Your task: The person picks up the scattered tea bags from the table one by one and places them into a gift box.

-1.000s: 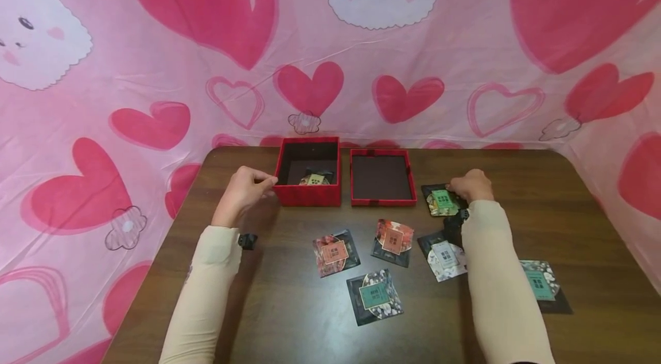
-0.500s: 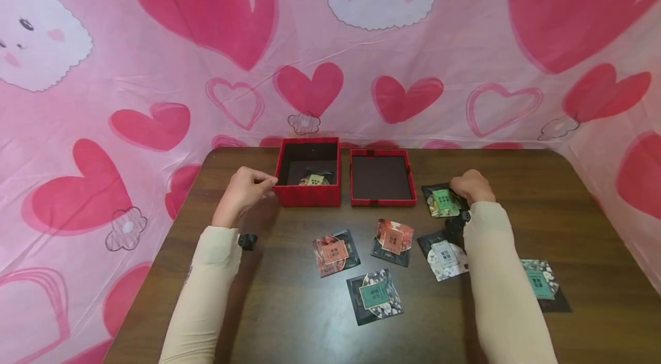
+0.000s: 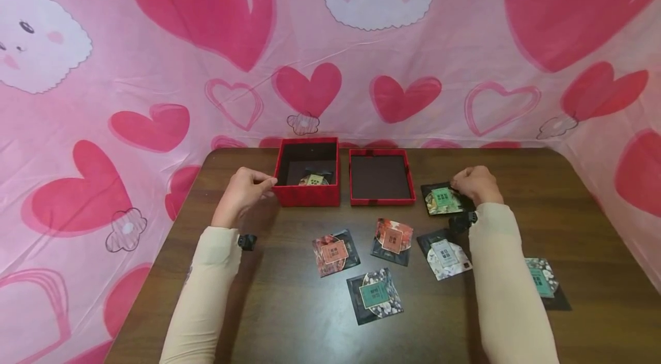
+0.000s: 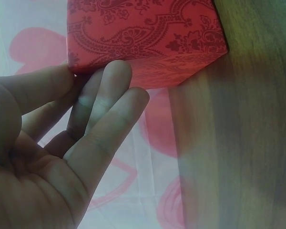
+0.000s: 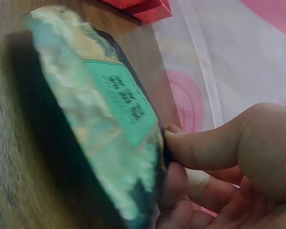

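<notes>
A red patterned box (image 3: 310, 196) stands at the back of the table, its dark inside facing up and a sachet with a yellow-green label (image 3: 315, 179) lying in it. My left hand (image 3: 241, 193) pinches its left front corner; in the left wrist view the thumb and fingertips (image 4: 118, 71) meet the box edge (image 4: 148, 28). Right of the lid, my right hand (image 3: 477, 185) pinches the right edge of a flat square sachet with a green label (image 3: 440, 199). The right wrist view shows this sachet (image 5: 105, 105) tilted, thumb on its edge.
The shallow red lid (image 3: 383, 201) lies right of the box. Nearer are two sachets with orange labels, a sachet (image 3: 334, 252) and another (image 3: 392, 241), a teal-labelled sachet (image 3: 374, 295), a white-labelled sachet (image 3: 445, 255), and a sachet (image 3: 544, 281) partly behind the right forearm. A pink heart-print cloth (image 3: 304, 88) hangs behind.
My right hand has shifted slightly right, and the green-labelled sachet in its fingers has risen a little at that edge. The left hand keeps its place at the box.
</notes>
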Motion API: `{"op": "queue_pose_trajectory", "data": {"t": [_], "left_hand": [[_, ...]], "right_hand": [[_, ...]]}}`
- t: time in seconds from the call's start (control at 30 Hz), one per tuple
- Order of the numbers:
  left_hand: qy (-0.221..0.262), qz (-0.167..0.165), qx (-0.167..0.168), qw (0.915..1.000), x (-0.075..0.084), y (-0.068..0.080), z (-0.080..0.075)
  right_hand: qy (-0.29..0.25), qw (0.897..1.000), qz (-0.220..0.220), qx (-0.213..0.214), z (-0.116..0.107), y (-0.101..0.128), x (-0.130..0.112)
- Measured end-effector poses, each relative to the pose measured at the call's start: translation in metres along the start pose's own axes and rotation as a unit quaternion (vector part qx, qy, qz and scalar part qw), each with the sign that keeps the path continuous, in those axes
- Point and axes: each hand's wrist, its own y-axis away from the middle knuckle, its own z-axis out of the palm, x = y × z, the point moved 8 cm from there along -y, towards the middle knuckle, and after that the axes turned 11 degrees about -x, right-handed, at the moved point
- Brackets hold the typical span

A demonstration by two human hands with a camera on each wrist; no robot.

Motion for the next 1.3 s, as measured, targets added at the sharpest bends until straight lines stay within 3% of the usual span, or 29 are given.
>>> {"op": "queue_pose_trajectory", "data": {"t": [0.4, 0.6, 1.1, 1.3], "left_hand": [[-0.007, -0.008, -0.006, 0.9999, -0.002, 0.001, -0.001], [-0.004, -0.011, -0.008, 0.9999, -0.002, 0.002, 0.000], [-0.009, -0.011, -0.012, 0.9998, -0.003, 0.002, -0.001], [-0.009, -0.009, -0.013, 0.9998, -0.001, 0.001, 0.000]], "right_hand": [[-0.069, 0.997, 0.005, -0.014, 0.000, -0.003, 0.015], [-0.064, 0.998, -0.007, 0.010, -0.010, 0.000, 0.011], [-0.123, 0.988, -0.075, 0.063, -0.056, 0.038, -0.052], [-0.120, 0.988, -0.079, 0.062, -0.056, 0.038, -0.055]]}}
